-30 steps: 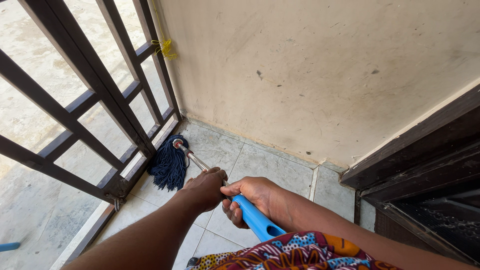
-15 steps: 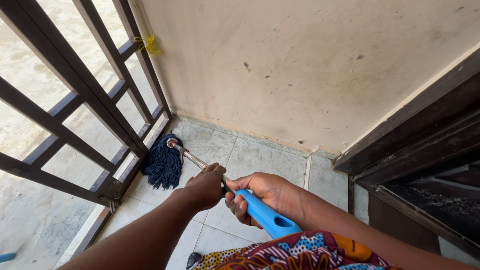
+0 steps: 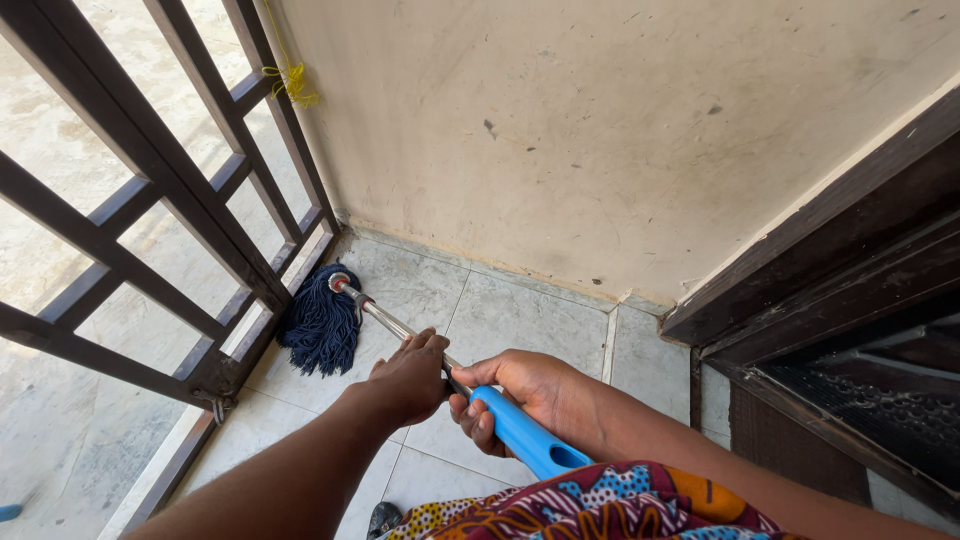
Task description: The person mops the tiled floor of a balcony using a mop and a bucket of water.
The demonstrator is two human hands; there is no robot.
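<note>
The mop (image 3: 400,330) lies at a low slant across the tiled floor (image 3: 520,320), its dark blue string head (image 3: 322,326) resting in the corner where the barred gate (image 3: 170,220) meets the wall (image 3: 600,140). The head touches the floor just beside the gate's bottom rail. The left hand (image 3: 408,378) is wrapped around the metal shaft (image 3: 385,322). The right hand (image 3: 525,392) is closed on the blue grip (image 3: 520,435) at the near end, fingers curled underneath. Both hands sit close together on the upper part of the handle. Handling judgement: the shaft looks stiff and light, and the bare metal is probably smooth and somewhat slippery, so the moulded blue grip is the more secure hold. The string head is soft and limp; it will drag, spread and conform to the floor rather than push back, and if wet it would add weight at the far end. A forward hand on the shaft gives leverage over that end. A patterned garment (image 3: 600,505) shows at the bottom edge, and a dark door frame (image 3: 830,260) stands to the right.
</note>
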